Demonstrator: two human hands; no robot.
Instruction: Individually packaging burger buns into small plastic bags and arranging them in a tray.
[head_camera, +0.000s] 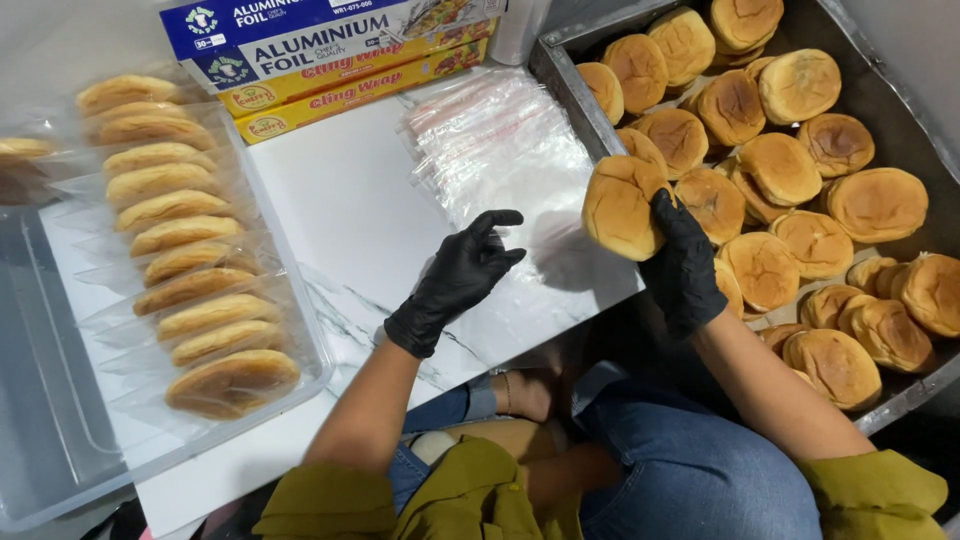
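right hand (683, 262) gripping bun (620, 207), left hand (460, 277) half-open

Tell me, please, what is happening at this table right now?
A person in black gloves sits at a white marble-look table. The right hand holds one bun lifted at the edge of a metal tray full of loose buns. The left hand is open, holding nothing, over a pile of clear plastic bags. On the left, a clear plastic tub holds a row of buns already in bags. Boxes of foil and wrap lie at the far edge.
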